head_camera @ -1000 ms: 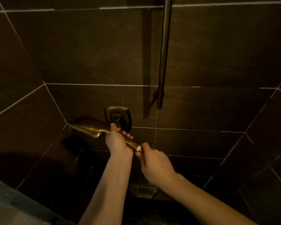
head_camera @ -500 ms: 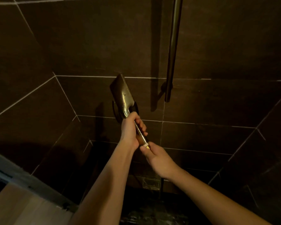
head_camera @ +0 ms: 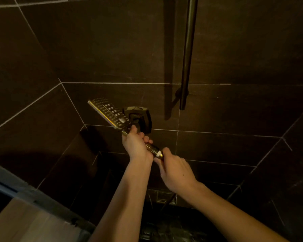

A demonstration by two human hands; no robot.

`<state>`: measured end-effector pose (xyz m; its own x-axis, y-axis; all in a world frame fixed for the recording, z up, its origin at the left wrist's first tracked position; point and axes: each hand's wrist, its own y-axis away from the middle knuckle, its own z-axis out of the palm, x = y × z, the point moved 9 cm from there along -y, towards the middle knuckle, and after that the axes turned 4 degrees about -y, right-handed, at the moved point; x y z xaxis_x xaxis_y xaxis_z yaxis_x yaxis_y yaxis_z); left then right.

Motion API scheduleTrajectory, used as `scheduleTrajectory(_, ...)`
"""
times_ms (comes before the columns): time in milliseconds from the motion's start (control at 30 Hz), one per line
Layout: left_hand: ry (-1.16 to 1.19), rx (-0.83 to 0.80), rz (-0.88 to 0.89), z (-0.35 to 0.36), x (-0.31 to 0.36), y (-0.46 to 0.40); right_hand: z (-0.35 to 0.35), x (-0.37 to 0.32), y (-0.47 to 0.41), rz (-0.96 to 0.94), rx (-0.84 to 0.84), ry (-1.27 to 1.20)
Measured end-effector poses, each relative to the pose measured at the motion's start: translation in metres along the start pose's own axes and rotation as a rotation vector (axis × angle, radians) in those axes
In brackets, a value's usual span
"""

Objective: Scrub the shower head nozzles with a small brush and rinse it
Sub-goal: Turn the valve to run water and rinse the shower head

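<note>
Shower head of brass colour sits tilted in mid-air before the dark tiled wall, its flat nozzle face turned up and toward the camera, rows of pale nozzle dots showing. Left hand wraps its curled fingers round the handle just below the head, so the head sticks out up and to the left of that grip. Right hand pinches the lower end of the handle at the pale connector ring, just down and right of the left fist, the two hands nearly touching. Behind the left hand's knuckles a square wall fitting is mounted; a dark vertical rail rises well above and to the right of both grips.
</note>
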<state>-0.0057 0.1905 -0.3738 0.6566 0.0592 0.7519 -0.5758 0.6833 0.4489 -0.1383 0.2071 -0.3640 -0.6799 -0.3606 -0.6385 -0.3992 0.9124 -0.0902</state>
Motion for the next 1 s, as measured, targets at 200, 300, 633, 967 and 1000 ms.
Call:
scheduleTrajectory(200, 0.041, -0.074, -0.016, 0.003, 0.001, -0.004, 0.000, -0.007, -0.006, -0.050, -0.111, 0.080)
scheduleTrajectory(300, 0.075, -0.289, -0.045, 0.016, 0.000, -0.010, 0.005, -0.006, -0.009, 0.025, -0.303, -0.255)
scheduleTrajectory(633, -0.354, -0.045, 0.217, 0.018, 0.014, 0.001, 0.007, 0.003, -0.012, 0.109, -0.144, -0.176)
scheduleTrajectory(967, -0.007, -0.543, -0.066, 0.040, -0.003, -0.003, 0.018, 0.005, -0.003, 0.316, -0.517, -0.806)
scheduleTrajectory(1000, -0.063, -0.543, -0.054, 0.041, -0.003, -0.002, 0.017, 0.008, -0.006, 0.284, -0.464, -0.777)
